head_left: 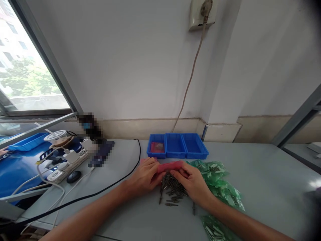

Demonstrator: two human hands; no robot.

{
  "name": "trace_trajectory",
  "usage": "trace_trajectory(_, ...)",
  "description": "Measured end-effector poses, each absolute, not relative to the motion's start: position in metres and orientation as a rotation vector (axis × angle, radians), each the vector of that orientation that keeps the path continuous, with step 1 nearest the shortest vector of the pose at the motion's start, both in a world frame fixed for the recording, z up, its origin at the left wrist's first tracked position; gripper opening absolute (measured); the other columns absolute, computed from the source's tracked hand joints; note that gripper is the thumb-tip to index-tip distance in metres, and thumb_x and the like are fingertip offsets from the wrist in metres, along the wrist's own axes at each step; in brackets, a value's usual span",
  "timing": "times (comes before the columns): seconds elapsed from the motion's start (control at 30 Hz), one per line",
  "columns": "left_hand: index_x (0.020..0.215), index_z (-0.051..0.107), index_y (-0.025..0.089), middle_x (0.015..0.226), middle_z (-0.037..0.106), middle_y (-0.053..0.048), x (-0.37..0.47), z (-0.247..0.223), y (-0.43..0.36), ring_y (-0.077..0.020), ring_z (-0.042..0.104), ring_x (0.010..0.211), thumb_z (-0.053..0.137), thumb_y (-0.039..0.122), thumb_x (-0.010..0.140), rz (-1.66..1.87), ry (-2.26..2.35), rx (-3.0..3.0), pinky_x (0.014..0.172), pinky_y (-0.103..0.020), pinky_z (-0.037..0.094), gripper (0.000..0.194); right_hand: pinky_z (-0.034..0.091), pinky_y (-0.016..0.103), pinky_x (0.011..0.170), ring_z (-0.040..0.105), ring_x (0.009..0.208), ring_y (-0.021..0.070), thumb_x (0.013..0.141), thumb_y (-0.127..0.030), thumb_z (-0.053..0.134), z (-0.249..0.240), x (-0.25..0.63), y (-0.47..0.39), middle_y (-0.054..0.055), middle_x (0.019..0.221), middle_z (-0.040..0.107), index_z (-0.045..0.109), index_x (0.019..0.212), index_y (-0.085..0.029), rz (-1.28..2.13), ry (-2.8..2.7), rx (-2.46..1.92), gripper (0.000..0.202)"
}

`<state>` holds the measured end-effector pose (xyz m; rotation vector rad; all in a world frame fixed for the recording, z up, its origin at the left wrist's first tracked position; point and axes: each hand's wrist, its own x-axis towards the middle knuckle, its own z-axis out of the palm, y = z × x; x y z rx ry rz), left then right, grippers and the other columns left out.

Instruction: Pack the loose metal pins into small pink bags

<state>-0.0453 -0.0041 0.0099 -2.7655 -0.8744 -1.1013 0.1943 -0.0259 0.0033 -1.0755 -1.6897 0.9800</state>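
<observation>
A pink plastic bag (pixel 170 166) is stretched between both hands, just in front of the blue bins. My left hand (pixel 144 174) is closed on the left part of the bag, thumb pointing inward. Fingers of my right hand (pixel 195 183) pinch its right end. Right below the bag lies a loose pile of small slim metal pieces (pixel 174 187), and a few stray ones are scattered closer to me. Part of the pile is hidden by my right hand. Green plastic bags (pixel 223 189) with similar pale metal pieces lie beside my right forearm.
Three joined blue bins (pixel 175 155) stand near the wall; a pink packet (pixel 157 147) is in the left one. A black cable (pixel 112 185) crosses the table on the left. Beyond it are a mouse (pixel 74 176), a power strip (pixel 67 167) and a lidded cup (pixel 55 137).
</observation>
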Motion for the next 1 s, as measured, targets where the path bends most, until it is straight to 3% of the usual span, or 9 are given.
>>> trace_trajectory(0.17,0.118,0.069,0.016,0.098,0.073,-0.012,-0.044,0.009,-0.003,-0.0266,0.068,0.096,0.055,0.036,0.111,-1.098,-0.814,-2.739,0.09,-0.042,0.058,0.026,0.026,0.029,0.058,0.031,0.062,0.0149,0.102,-0.038,0.064,0.006,0.195,-0.028,-0.007,0.068,0.033,0.07,0.097,-0.021,0.946,-1.716,-1.084,0.02)
trace_trajectory(0.47,0.124,0.067,0.016,0.104,0.076,-0.012,-0.04,0.005,-0.007,-0.0281,0.068,0.102,0.056,0.031,0.111,-1.207,-0.82,-2.718,0.093,-0.042,0.057,0.023,0.026,0.028,0.057,0.03,0.063,0.0142,0.102,-0.036,0.063,0.005,0.192,-0.028,-0.008,0.07,0.031,0.041,0.078,-0.025,0.934,-1.718,-1.09,0.034)
trace_trajectory(0.57,0.129,0.066,0.016,0.11,0.076,-0.013,-0.04,0.009,-0.008,-0.0288,0.067,0.107,0.059,0.035,0.109,-1.192,-0.891,-2.791,0.096,-0.044,0.056,0.029,0.027,0.028,0.06,0.03,0.065,0.0149,0.104,-0.039,0.061,0.005,0.192,-0.027,-0.007,0.071,0.031,0.047,0.081,-0.024,0.949,-1.718,-1.073,0.031)
trace_trajectory(0.7,0.119,0.072,0.016,0.108,0.076,-0.013,-0.04,0.01,-0.006,-0.029,0.067,0.105,0.063,0.044,0.107,-1.205,-1.003,-2.807,0.094,-0.044,0.057,0.031,0.028,0.029,0.062,0.032,0.067,0.0158,0.104,-0.042,0.061,0.006,0.193,-0.028,-0.007,0.073,0.033,0.062,0.096,-0.021,0.988,-1.701,-1.068,0.022)
trace_trajectory(0.87,0.129,0.072,0.019,0.115,0.078,-0.012,-0.037,0.011,-0.006,-0.0284,0.068,0.11,0.06,0.037,0.109,-1.316,-1.037,-2.9,0.099,-0.044,0.055,0.029,0.026,0.029,0.06,0.029,0.066,0.0156,0.103,-0.045,0.063,0.006,0.193,-0.028,-0.007,0.072,0.028,0.055,0.086,-0.023,0.975,-1.676,-1.106,0.029)
trace_trajectory(1.0,0.132,0.071,0.021,0.122,0.077,-0.012,-0.035,0.013,-0.007,-0.0289,0.067,0.114,0.061,0.037,0.109,-1.342,-1.123,-2.975,0.105,-0.046,0.053,0.03,0.03,0.029,0.063,0.034,0.068,0.0164,0.105,-0.045,0.06,0.007,0.192,-0.027,-0.006,0.074,0.034,0.063,0.099,-0.022,1.013,-1.693,-1.079,0.024)
